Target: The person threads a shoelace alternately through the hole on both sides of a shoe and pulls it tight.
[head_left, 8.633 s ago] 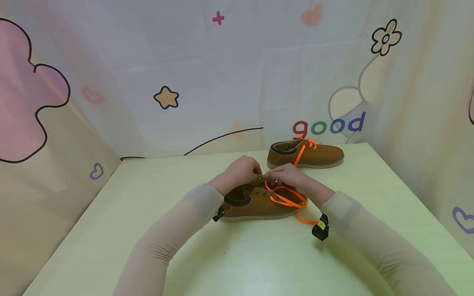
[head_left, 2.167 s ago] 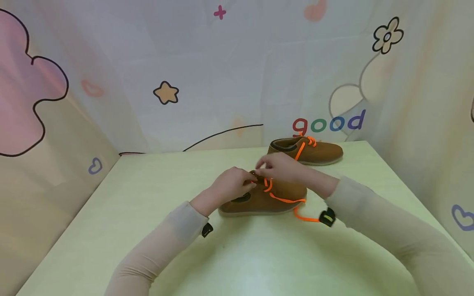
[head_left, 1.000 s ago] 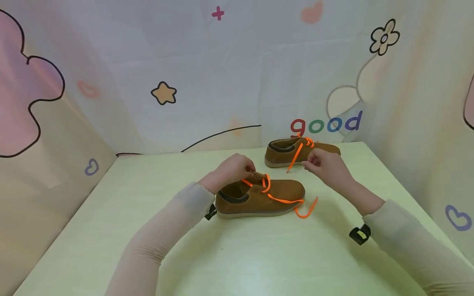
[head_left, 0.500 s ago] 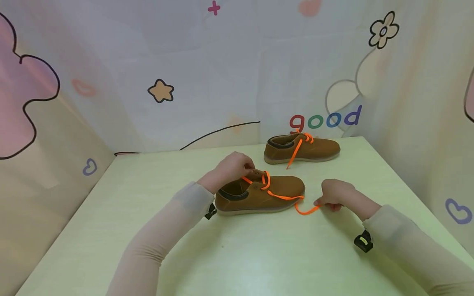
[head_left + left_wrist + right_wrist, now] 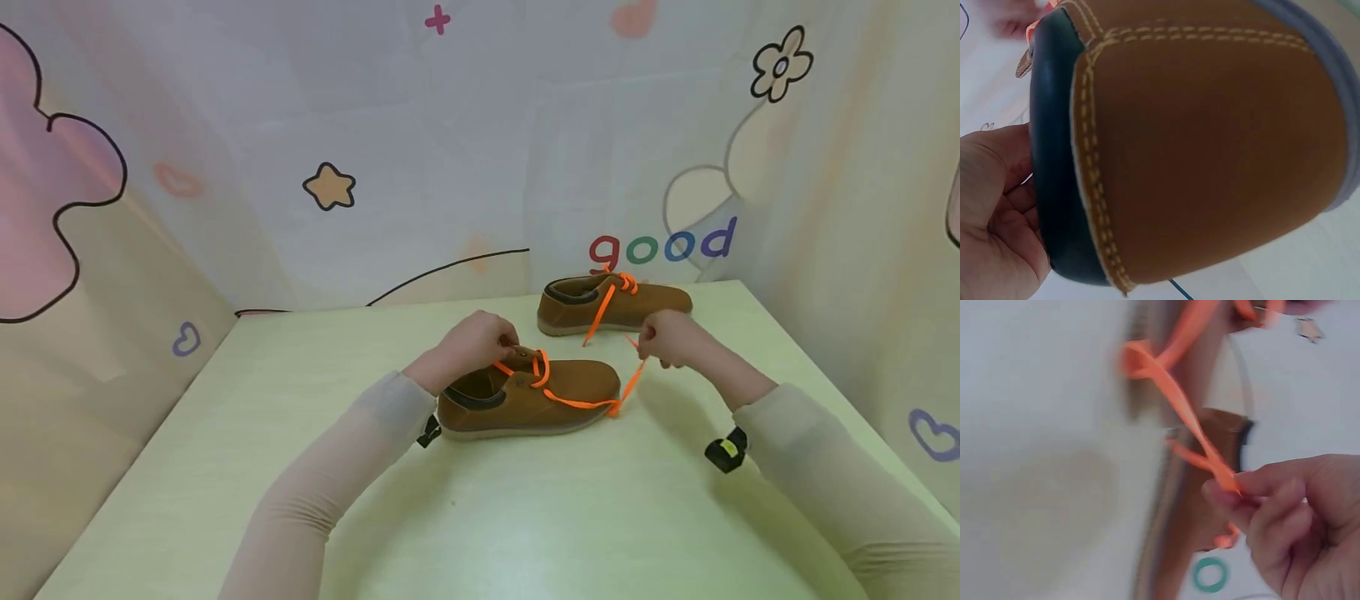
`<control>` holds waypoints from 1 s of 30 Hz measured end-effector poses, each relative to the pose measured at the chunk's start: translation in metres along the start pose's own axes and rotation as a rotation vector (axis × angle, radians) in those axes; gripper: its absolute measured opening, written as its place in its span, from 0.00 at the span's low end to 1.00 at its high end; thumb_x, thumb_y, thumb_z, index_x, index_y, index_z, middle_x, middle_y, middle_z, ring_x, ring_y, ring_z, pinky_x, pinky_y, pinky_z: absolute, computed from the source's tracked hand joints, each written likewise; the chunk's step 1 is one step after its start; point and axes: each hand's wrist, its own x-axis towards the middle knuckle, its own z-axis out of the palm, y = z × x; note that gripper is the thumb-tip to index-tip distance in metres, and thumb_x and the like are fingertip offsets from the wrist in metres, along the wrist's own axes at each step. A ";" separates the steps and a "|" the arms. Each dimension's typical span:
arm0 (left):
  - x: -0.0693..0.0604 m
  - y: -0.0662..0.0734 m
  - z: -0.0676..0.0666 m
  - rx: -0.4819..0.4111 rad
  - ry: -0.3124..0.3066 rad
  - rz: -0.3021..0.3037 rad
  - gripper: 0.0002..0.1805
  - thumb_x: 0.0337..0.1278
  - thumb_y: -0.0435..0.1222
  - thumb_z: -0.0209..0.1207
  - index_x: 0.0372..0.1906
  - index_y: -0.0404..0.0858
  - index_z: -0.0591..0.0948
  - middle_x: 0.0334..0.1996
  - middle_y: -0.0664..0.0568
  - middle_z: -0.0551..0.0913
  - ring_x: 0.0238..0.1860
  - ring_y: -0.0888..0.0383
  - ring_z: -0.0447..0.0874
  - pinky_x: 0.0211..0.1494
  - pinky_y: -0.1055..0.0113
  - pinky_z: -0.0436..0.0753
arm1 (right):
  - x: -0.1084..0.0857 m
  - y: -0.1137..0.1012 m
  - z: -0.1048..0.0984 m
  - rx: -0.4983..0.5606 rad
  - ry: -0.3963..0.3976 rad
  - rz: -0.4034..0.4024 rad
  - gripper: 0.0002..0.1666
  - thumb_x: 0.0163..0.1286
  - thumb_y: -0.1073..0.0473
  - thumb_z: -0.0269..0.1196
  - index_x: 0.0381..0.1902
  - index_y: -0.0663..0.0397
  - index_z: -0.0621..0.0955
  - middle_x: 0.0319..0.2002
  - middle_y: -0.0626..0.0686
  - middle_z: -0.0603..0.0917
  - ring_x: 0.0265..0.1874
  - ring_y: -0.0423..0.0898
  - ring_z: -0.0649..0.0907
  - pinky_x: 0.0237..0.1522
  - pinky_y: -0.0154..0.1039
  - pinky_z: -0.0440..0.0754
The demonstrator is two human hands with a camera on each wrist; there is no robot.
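A brown shoe (image 5: 517, 421) with a dark collar stands on the table, toe to the right. Its orange shoelace (image 5: 577, 403) passes through front eyelets and trails over the toe. My left hand (image 5: 474, 343) pinches the far eyelet flap of this shoe; in the left wrist view the heel (image 5: 1210, 150) hides part of that hand's fingers. Right of the toe, my right hand (image 5: 675, 340) holds the lace raised off the table. The right wrist view shows the lace (image 5: 1179, 403) pinched between thumb and forefinger, with a short tip past them.
Behind stands a second brown shoe (image 5: 660, 302), its own orange lace (image 5: 600, 312) hanging down the near side to the table. A printed curtain (image 5: 420, 150) closes off the back and sides of the pale table (image 5: 465, 525).
My right hand worked at the eyelets earlier, then moved right, took the loose lace end from the table and lifted it. The left hand stays at the flap.
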 end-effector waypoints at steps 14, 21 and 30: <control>0.000 -0.001 0.004 0.007 0.037 -0.001 0.06 0.67 0.32 0.63 0.42 0.36 0.89 0.41 0.47 0.92 0.38 0.56 0.82 0.50 0.63 0.83 | 0.059 -0.076 0.019 -0.015 -0.016 -0.234 0.12 0.76 0.64 0.59 0.47 0.67 0.86 0.29 0.58 0.86 0.25 0.41 0.81 0.31 0.32 0.79; 0.000 -0.001 0.003 0.003 0.051 0.020 0.07 0.66 0.31 0.63 0.43 0.36 0.89 0.41 0.47 0.92 0.40 0.54 0.85 0.50 0.62 0.85 | 0.073 -0.087 0.045 -0.119 -0.045 -0.403 0.09 0.74 0.68 0.59 0.40 0.64 0.86 0.30 0.57 0.85 0.25 0.41 0.78 0.34 0.33 0.77; 0.000 -0.003 0.006 0.001 0.083 0.004 0.08 0.67 0.32 0.64 0.45 0.35 0.90 0.41 0.46 0.92 0.39 0.53 0.86 0.49 0.62 0.86 | 0.078 -0.087 0.052 -0.164 -0.063 -0.549 0.10 0.73 0.71 0.58 0.42 0.67 0.86 0.37 0.60 0.87 0.35 0.48 0.80 0.45 0.43 0.81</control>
